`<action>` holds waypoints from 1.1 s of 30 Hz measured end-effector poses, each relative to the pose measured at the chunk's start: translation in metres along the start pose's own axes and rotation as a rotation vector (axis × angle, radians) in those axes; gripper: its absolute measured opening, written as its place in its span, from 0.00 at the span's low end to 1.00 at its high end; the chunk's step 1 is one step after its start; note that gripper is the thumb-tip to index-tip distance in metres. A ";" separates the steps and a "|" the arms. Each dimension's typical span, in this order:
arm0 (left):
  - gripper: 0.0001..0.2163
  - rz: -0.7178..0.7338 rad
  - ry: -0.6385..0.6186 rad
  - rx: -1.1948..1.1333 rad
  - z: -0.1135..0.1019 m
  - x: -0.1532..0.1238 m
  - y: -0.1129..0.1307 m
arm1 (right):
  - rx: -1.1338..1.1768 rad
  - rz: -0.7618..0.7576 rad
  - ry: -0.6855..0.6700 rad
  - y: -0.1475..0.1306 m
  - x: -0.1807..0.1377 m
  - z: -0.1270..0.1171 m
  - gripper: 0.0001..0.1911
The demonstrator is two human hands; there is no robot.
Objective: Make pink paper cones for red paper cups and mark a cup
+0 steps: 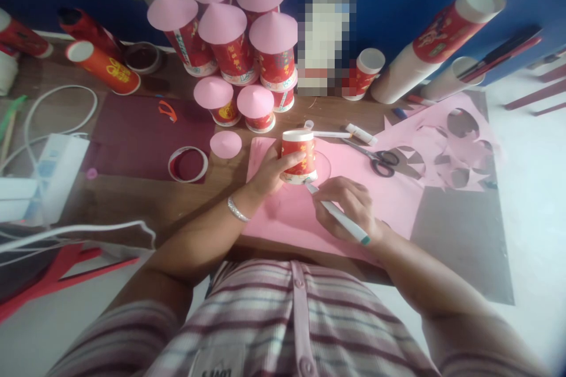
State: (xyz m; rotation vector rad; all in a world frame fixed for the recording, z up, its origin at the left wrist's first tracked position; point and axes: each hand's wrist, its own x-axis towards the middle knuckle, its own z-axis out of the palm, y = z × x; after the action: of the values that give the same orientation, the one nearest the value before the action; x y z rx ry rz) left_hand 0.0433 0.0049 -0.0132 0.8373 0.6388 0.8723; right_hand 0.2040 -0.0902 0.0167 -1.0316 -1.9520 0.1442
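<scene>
My left hand [270,169] is wrapped round a red paper cup [295,150] with gold print and white bands at its top and bottom. It holds the cup over a large pink paper sheet [283,223]. A white marker [342,219] with a green end is gripped in my right hand [349,203]. The marker's tip is at the lower white band of the cup, where coloured marks show; whether it touches cannot be made out. A drawn circle outline [326,166] shows on the sheet behind the cup. A small pink paper cone [226,144] lies to the left.
Several red cups with pink cone tops [222,23] stand at the back. Scissors [384,163], a glue stick [360,134] and cut pink scraps [442,129] lie to the right. A tall tube [407,67] stands behind them. At left are a ring [188,164] and white cables [88,229].
</scene>
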 end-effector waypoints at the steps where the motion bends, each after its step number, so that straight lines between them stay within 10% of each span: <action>1: 0.20 -0.001 0.001 -0.003 0.000 0.000 0.000 | -0.002 0.004 -0.001 0.000 0.000 0.000 0.13; 33: 0.16 0.041 0.005 -0.031 -0.006 0.004 -0.004 | 0.088 -0.066 0.047 0.000 0.000 0.003 0.14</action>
State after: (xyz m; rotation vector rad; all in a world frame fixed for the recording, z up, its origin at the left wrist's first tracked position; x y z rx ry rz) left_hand 0.0425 0.0084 -0.0203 0.8223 0.6128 0.9194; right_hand 0.2018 -0.0895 0.0149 -0.9050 -1.9177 0.1659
